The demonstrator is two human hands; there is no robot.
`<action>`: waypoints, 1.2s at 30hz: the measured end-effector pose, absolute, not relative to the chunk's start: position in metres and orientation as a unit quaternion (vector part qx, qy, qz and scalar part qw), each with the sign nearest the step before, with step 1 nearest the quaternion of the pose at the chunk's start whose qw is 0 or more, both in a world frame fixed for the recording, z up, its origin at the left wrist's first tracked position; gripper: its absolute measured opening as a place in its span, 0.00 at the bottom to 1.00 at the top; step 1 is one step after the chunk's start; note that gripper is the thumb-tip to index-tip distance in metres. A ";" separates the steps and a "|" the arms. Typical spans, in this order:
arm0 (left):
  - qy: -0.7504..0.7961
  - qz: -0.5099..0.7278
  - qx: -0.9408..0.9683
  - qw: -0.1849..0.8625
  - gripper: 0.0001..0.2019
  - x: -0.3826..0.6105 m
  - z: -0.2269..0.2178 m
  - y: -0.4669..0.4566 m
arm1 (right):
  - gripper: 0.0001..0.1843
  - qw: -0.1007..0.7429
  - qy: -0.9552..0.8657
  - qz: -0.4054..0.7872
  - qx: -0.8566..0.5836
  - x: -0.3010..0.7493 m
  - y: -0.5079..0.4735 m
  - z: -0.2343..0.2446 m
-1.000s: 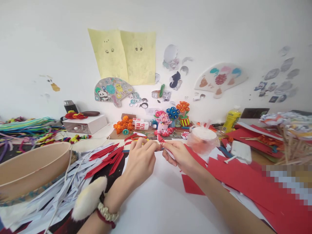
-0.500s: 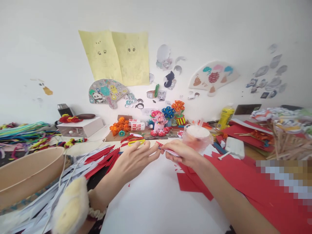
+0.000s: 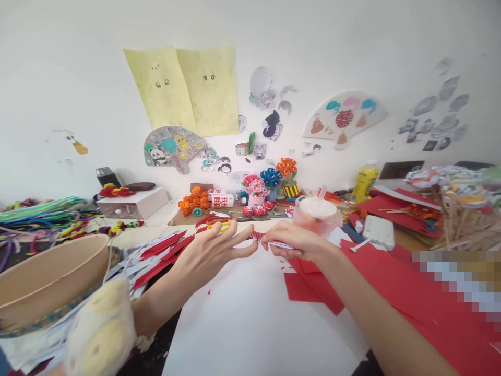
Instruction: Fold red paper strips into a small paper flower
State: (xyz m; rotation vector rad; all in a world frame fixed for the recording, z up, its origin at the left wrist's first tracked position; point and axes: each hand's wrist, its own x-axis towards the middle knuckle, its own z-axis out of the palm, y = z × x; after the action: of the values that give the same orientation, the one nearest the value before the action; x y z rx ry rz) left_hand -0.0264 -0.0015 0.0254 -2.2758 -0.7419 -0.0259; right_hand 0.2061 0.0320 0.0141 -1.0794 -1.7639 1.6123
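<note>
My right hand (image 3: 299,243) is closed on a small folded red and white paper piece (image 3: 261,238), held above a white sheet (image 3: 250,318). My left hand (image 3: 213,253) reaches toward the paper's left tip with fingers stretched out, fingertips touching or nearly touching it. A fluffy cream pompom (image 3: 99,329) hangs at my left wrist. Red paper sheets (image 3: 391,292) lie under my right forearm.
A tan bowl (image 3: 43,279) sits at the left, with cut red and white paper strips (image 3: 156,253) beside it. Pipe cleaners (image 3: 43,214) lie far left. Paper flowers (image 3: 274,183), a glue bottle (image 3: 223,200), a plastic cup (image 3: 317,214) and a yellow bottle (image 3: 364,183) stand behind.
My left hand has let its fingers spread and drawn back slightly from the paper piece. The view has shifted, with both arms stretched further forward.
</note>
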 end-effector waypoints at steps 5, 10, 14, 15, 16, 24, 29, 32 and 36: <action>-0.298 -0.017 -0.892 0.339 0.45 -0.028 0.033 -0.007 | 0.13 0.275 -0.628 0.633 -0.359 0.207 0.034 0.011; -0.289 -0.016 -0.887 0.360 0.45 -0.031 0.041 -0.006 | 0.13 0.281 -0.602 0.678 -0.315 0.209 0.039 0.006; -0.257 -0.016 -0.887 0.383 0.44 -0.033 0.050 -0.003 | 0.13 0.259 -0.618 0.695 -0.259 0.211 0.041 0.003; -0.246 -0.012 -0.888 0.388 0.44 -0.034 0.053 -0.002 | 0.13 0.250 -0.622 0.699 -0.248 0.211 0.041 0.002; -0.235 -0.006 -0.890 0.391 0.44 -0.034 0.056 -0.002 | 0.13 0.240 -0.624 0.704 -0.239 0.212 0.041 0.001; -0.200 -0.013 -0.921 0.333 0.41 -0.036 0.059 0.000 | 0.13 0.197 -0.623 0.735 -0.179 0.213 0.042 -0.006; -0.209 -0.052 -0.955 0.206 0.35 -0.032 0.052 -0.005 | 0.14 0.204 -0.617 0.748 -0.137 0.209 0.041 -0.009; -0.212 -0.079 -0.967 0.118 0.30 -0.026 0.050 -0.012 | 0.16 0.211 -0.609 0.757 -0.108 0.208 0.041 -0.012; -0.241 -0.089 -0.956 0.140 0.30 -0.021 0.052 -0.018 | 0.18 0.227 -0.608 0.754 -0.100 0.208 0.041 -0.012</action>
State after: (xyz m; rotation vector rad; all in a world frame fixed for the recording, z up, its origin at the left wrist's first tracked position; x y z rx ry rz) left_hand -0.0215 -0.0176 0.0522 -2.7621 -0.6956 -0.2561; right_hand 0.2078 0.0411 -0.0119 -0.2745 -1.6756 2.0784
